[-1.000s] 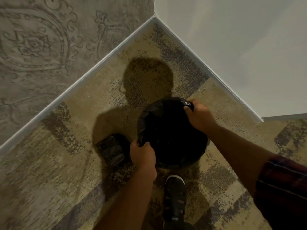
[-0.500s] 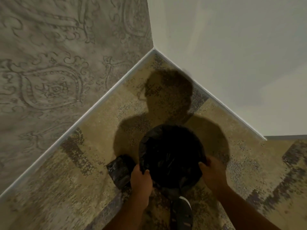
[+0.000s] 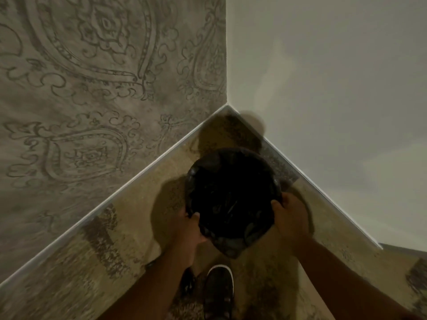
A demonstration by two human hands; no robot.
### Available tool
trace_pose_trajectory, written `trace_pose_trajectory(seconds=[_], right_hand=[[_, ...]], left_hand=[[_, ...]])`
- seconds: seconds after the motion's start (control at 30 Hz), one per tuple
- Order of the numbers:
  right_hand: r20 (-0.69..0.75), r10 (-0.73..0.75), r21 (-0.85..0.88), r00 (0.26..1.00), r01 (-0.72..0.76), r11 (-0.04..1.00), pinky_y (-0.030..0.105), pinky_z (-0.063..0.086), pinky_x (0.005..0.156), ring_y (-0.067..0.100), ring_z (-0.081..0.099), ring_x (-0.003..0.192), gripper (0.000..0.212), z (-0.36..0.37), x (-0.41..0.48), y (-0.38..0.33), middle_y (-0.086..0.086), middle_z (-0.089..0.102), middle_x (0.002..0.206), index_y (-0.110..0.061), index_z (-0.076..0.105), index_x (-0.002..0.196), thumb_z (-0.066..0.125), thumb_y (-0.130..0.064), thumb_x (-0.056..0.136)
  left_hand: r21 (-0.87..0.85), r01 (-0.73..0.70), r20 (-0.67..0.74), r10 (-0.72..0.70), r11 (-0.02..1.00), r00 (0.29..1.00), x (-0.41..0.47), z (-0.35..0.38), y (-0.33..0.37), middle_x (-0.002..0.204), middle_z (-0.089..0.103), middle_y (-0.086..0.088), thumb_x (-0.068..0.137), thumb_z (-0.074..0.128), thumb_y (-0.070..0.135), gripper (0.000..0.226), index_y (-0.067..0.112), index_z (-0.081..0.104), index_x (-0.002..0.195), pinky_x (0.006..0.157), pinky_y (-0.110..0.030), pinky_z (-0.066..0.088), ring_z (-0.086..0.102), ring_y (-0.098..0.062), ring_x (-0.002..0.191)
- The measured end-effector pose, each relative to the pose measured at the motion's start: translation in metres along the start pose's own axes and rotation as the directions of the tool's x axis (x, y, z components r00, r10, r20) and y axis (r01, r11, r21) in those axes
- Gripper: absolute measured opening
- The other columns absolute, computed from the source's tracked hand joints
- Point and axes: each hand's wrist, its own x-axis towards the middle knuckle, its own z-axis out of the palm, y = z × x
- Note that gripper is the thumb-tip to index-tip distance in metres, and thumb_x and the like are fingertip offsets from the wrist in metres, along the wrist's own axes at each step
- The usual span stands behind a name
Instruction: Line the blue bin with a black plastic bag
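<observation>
The black plastic bag covers the round bin mouth between both hands: left hand grips its near-left edge, right hand its right edge.

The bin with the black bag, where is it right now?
In the head view, the bin sits low centre, in the corner where the two walls meet, gripped by the left hand and right hand.

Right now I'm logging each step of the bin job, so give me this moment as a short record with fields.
setting: patterned carpet in a corner between a papered wall and a plain wall
bin: its opening covered by the black bag; bin colour not visible
left hand: gripping the bag's near-left edge
right hand: gripping its near-right edge
loose plastic: hangs over the near side
shoe: just below the bin
</observation>
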Motion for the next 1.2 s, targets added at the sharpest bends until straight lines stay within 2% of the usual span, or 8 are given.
trace_pose_trajectory(seconds=[0.13, 0.27, 0.33, 0.43, 0.83, 0.9, 1.1, 1.2], right_hand=[[0.007, -0.041, -0.03, 0.999, 0.041, 0.999, 0.029, 0.041, 0.055, 0.023, 0.06, 0.067, 0.016, 0.015, 0.051, -0.035, 0.013, 0.066, 0.081, -0.006, 0.069, 0.096, 0.056, -0.015, 0.101], [0.014, -0.018, 0.024, 1.0, 0.018, 1.0, 0.03, 0.051, 0.05, 0.026, 0.06, 0.066, 0.016, 0.037, 0.096, -0.06, 0.014, 0.061, 0.081, 0.001, 0.063, 0.096, 0.056, -0.013, 0.102], [0.022, 0.042, 0.124, 0.999, -0.045, 0.991, 0.021, 0.052, 0.04, 0.023, 0.066, 0.066, 0.011, 0.045, 0.114, -0.067, 0.011, 0.064, 0.084, -0.007, 0.061, 0.093, 0.057, -0.013, 0.102], [0.039, 0.134, 0.22, 0.99, -0.139, 0.966, 0.029, 0.06, 0.043, 0.029, 0.074, 0.077, 0.009, 0.054, 0.134, -0.073, 0.011, 0.069, 0.092, -0.016, 0.062, 0.092, 0.06, -0.014, 0.101], [0.099, 0.145, 0.165, 0.984, -0.16, 0.973, 0.054, 0.068, 0.067, 0.031, 0.076, 0.086, 0.017, 0.065, 0.149, -0.072, 0.009, 0.073, 0.101, -0.025, 0.066, 0.097, 0.057, -0.011, 0.098], [0.12, 0.123, 0.068, 0.985, -0.132, 0.989, 0.051, 0.066, 0.074, 0.031, 0.074, 0.09, 0.018, 0.062, 0.143, -0.073, 0.011, 0.073, 0.103, -0.02, 0.067, 0.113, 0.058, -0.02, 0.098], [0.087, -0.045, -0.175, 0.995, 0.06, 0.983, 0.024, 0.047, 0.059, 0.01, 0.059, 0.076, 0.037, 0.046, 0.115, -0.096, 0.004, 0.064, 0.103, -0.012, 0.057, 0.133, 0.056, -0.034, 0.102], [0.11, -0.17, -0.269, 0.979, 0.194, 0.943, 0.036, 0.053, 0.089, 0.031, 0.064, 0.113, 0.056, 0.031, 0.094, -0.126, 0.017, 0.06, 0.138, -0.008, 0.049, 0.146, 0.058, -0.04, 0.102]], left_hand=[[-0.034, -0.071, 0.038, 0.072, 0.997, 0.997, 0.031, 0.005, 0.048, 0.152, 0.06, -0.013, 0.111, 0.052, 0.016, 0.047, 0.025, 0.048, 0.158, 0.066, -0.041, 0.066, 0.068, -0.036, 0.122], [-0.075, -0.035, 0.054, 0.039, 0.997, 0.998, 0.069, 0.011, 0.086, 0.162, 0.05, -0.013, 0.113, 0.046, 0.014, 0.051, 0.023, 0.039, 0.163, 0.098, -0.061, 0.058, 0.058, -0.041, 0.138], [-0.058, -0.043, 0.055, 0.047, 0.997, 0.997, 0.084, 0.015, 0.097, 0.162, 0.051, -0.012, 0.113, 0.044, 0.013, 0.051, 0.023, 0.039, 0.163, 0.096, -0.06, 0.06, 0.059, -0.04, 0.137], [-0.059, -0.033, 0.048, 0.036, 0.998, 0.998, 0.103, 0.018, 0.106, 0.161, 0.051, -0.013, 0.113, 0.046, 0.012, 0.05, 0.021, 0.042, 0.162, 0.097, -0.062, 0.06, 0.059, -0.04, 0.136], [0.031, 0.009, 0.083, -0.011, 0.999, 0.997, 0.124, 0.019, 0.104, 0.16, 0.051, -0.015, 0.113, 0.046, 0.018, 0.052, 0.021, 0.037, 0.164, 0.099, -0.059, 0.059, 0.062, -0.038, 0.131], [0.118, 0.003, 0.067, -0.011, 0.993, 0.998, 0.12, 0.015, 0.103, 0.163, 0.049, -0.012, 0.112, 0.05, 0.028, 0.055, 0.023, 0.036, 0.164, 0.107, -0.058, 0.056, 0.06, -0.035, 0.133], [0.46, -0.257, 0.104, 0.235, 0.85, 0.966, 0.084, 0.001, 0.11, 0.167, 0.044, -0.01, 0.108, 0.053, 0.038, 0.061, 0.02, 0.036, 0.165, 0.125, -0.054, 0.036, 0.045, -0.035, 0.15], [0.5, -0.32, 0.163, 0.275, 0.805, 0.947, 0.055, -0.005, 0.128, 0.17, 0.04, -0.011, 0.107, 0.051, 0.045, 0.067, 0.021, 0.031, 0.167, 0.125, -0.056, 0.036, 0.042, -0.036, 0.153]])
